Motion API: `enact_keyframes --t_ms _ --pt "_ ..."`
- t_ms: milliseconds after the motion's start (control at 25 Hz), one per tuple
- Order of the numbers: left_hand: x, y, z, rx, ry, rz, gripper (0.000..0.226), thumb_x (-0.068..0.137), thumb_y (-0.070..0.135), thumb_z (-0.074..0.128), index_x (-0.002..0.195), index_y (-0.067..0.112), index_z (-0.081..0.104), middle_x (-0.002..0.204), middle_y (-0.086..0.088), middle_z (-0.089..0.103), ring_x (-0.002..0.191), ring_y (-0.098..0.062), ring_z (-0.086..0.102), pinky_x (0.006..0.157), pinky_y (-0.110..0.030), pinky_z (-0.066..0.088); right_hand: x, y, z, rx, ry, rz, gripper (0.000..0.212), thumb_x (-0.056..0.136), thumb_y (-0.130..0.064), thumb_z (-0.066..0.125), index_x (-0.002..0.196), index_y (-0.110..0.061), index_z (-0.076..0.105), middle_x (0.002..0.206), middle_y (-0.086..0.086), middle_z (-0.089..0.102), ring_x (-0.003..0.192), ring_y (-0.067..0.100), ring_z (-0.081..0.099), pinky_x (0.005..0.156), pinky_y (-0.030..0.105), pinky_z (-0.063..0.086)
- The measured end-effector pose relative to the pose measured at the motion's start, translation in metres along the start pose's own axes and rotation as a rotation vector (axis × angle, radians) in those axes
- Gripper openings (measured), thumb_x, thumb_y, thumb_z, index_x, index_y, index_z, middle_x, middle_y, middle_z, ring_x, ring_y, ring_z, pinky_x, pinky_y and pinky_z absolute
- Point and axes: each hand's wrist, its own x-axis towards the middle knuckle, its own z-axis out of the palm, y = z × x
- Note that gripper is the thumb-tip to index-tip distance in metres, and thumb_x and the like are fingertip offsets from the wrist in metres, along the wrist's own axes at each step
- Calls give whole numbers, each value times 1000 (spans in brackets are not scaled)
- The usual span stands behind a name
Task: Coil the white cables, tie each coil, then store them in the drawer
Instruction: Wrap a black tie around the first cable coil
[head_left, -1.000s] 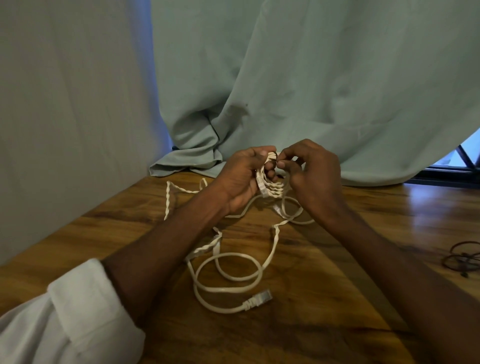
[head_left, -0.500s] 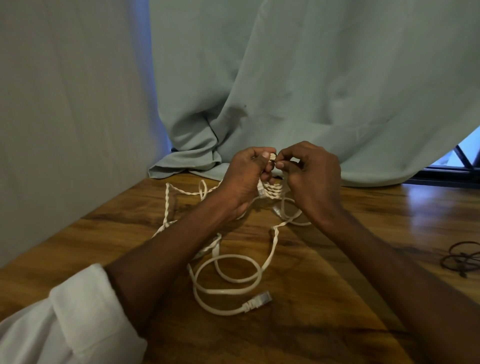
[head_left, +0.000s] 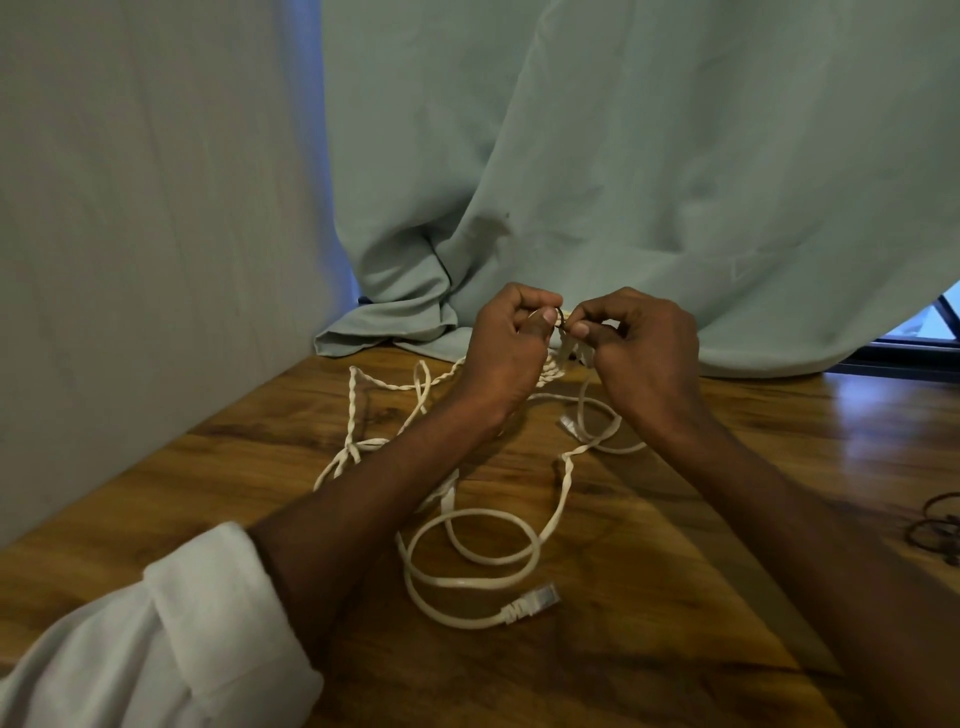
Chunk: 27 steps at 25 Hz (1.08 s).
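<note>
A long white cable (head_left: 470, 543) lies in loose loops and twisted runs on the wooden table (head_left: 649, 597), its clear plug (head_left: 535, 603) near the front. A second plug (head_left: 569, 422) rests under my hands. My left hand (head_left: 506, 351) and my right hand (head_left: 644, 353) meet above the table's far side, both pinching a small bunched part of the white cable between thumbs and fingertips. A small dark loop shows between the fingertips; what it is I cannot tell. Most of the bunch is hidden by my fingers.
A pale green curtain (head_left: 623, 182) hangs behind the table and its hem rests on the tabletop. A grey wall (head_left: 130, 234) stands along the left edge. A few dark thin rings or ties (head_left: 935, 530) lie at the right edge. No drawer is in view.
Both hands have lifted slightly and closed together on the bunch. The visible coil below the fingers has shrunk, and the cable loop at the far left has shifted on the table.
</note>
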Motion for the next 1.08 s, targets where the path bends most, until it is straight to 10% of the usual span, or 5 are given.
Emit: enact_keyframes --t_ms 280,560,920,1080 --pt "-3 2 2 129 -43 129 12 103 9 59 108 14 69 102 3 71 98 -11 68 83 -34 59 4 -8 -7 278 50 299 14 89 -10 76 85 -22 81 88 -6 79 87 10 74 82 28 58" --pt "-5 8 1 121 -222 114 11 103 7 59 108 13 67 74 10 66 68 2 61 68 -20 51 7 -7 -10 415 92 473 18 87 -6 75 78 -20 79 77 -2 77 66 -2 69 64 19 50" --pt "-1 4 -5 -74 -285 -70 17 104 5 56 119 11 64 72 1 65 69 -14 61 74 -35 55 7 -4 -8 320 80 352 13 88 -11 77 82 -23 80 84 -5 77 83 10 73 87 38 61" --pt "3 8 -5 -389 -135 -324 20 107 5 51 119 2 67 75 -9 60 63 -14 59 73 -36 59 1 -1 -1 -92 -29 10 10 88 -18 79 96 -23 82 96 -6 66 94 17 61 76 36 51"
